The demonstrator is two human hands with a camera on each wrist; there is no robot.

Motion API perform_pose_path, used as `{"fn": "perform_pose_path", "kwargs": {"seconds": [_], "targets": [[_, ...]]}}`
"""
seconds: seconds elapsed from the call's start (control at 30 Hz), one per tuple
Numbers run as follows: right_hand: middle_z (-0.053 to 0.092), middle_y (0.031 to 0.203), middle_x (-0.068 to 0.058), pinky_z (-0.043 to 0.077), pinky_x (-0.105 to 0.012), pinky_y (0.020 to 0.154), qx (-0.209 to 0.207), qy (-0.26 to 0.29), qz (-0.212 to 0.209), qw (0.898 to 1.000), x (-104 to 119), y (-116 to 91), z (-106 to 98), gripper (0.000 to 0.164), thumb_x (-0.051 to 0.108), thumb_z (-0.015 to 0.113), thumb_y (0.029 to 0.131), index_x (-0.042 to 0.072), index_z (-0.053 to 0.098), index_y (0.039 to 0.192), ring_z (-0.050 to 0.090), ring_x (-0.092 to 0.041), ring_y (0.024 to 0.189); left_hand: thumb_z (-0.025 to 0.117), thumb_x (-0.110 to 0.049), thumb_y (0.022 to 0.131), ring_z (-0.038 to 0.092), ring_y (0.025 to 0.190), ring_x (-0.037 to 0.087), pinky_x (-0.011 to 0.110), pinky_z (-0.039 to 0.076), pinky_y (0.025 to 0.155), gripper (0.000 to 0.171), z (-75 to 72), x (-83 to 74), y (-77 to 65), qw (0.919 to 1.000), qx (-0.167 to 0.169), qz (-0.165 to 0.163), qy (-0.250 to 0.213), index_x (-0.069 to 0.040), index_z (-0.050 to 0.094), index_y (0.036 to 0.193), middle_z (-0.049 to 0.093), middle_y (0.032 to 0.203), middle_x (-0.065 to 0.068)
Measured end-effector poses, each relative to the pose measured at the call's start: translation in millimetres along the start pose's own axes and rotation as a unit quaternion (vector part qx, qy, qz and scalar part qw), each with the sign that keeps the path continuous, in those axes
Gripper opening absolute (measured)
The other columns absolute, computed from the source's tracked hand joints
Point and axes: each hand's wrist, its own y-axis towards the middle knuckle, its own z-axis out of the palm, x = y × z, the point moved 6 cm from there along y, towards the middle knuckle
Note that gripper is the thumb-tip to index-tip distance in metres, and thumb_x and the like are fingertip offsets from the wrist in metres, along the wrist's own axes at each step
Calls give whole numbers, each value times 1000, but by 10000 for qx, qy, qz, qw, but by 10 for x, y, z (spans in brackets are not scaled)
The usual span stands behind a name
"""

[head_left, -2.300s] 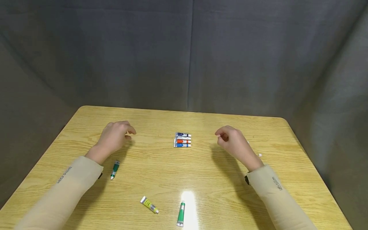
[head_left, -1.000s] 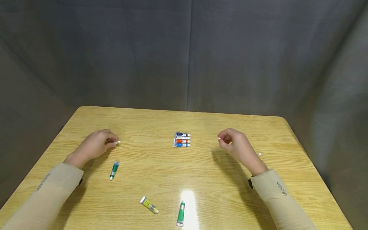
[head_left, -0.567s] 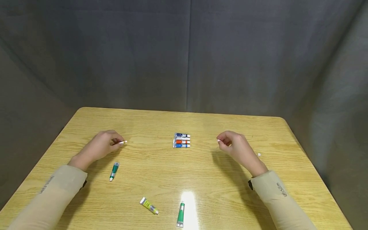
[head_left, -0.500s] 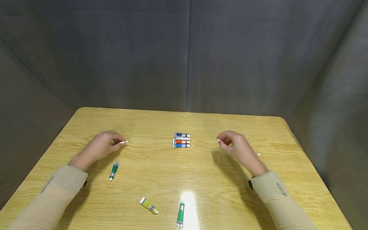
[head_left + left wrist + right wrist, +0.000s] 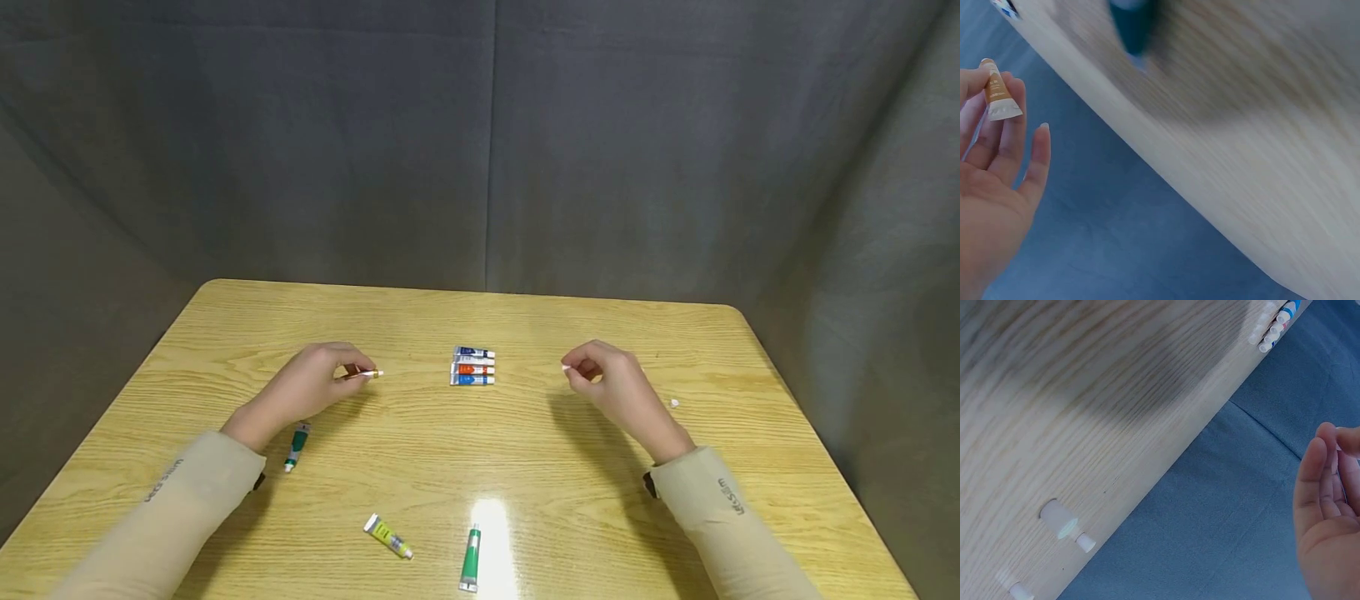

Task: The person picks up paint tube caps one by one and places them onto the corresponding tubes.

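My left hand (image 5: 307,383) pinches a small paint tube (image 5: 370,374) between thumb and fingers, over the left-middle of the table. In the left wrist view this paint tube (image 5: 999,90) has an ochre band and a white flat end. Across the table, my right hand (image 5: 618,383) pinches a tiny white piece (image 5: 566,367) at its fingertips; most of it is hidden by them. Between the hands lie several paint tubes side by side, dark blue (image 5: 474,352), white, red-orange (image 5: 474,369) and blue (image 5: 474,380), their caps pointing right.
A dark green tube (image 5: 296,447) lies below my left forearm. Nearer the front are a yellow-green tube (image 5: 388,537) and a green tube (image 5: 470,558). A small white piece (image 5: 675,403) lies beside my right wrist. A grey curtain (image 5: 480,150) hangs behind the wooden table (image 5: 600,517).
My left hand, bare at first, has picked up the paint tube and moved right towards the row of tubes. My right hand has stayed almost in place, still pinching the white piece.
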Motion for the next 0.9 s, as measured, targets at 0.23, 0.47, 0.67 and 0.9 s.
{"fn": "perform_pose_path", "kwargs": {"seconds": [0.23, 0.47, 0.67, 0.9], "targets": [[74, 94, -3, 60, -40, 77, -123, 148, -190, 9996, 82, -12, 9, 10, 5, 72, 95, 7, 75, 104, 70, -15, 82, 73, -16, 96, 68, 89, 10, 33, 58, 76, 13, 66, -283, 132, 9991, -120, 404, -43, -17, 79, 108, 77, 100, -4], [74, 91, -1, 59, -38, 75, -182, 208, -506, 9983, 250, -33, 44, 10, 5, 73, 94, 8, 75, 103, 68, -11, 79, 75, -15, 95, 67, 86, 9, 39, 60, 79, 10, 100, -598, 267, 9967, -252, 734, -253, -15, 80, 104, 77, 98, -4], [73, 90, 1, 58, -36, 74, -192, 357, -634, 9972, 388, -25, 98, 11, 4, 73, 93, 11, 75, 102, 66, -10, 79, 75, -15, 95, 65, 86, 7, 38, 60, 79, 11, 162, -871, 334, 9931, -180, 1022, -551, -12, 79, 104, 76, 96, -4], [74, 92, 0, 59, -33, 76, -123, 789, -765, 9939, 546, -17, 206, 12, 3, 73, 93, 9, 74, 103, 67, -9, 80, 76, -15, 94, 65, 83, 6, 28, 57, 72, 8, 236, -1143, 353, 9860, -245, 1488, -707, -14, 79, 102, 75, 95, -4]]}}
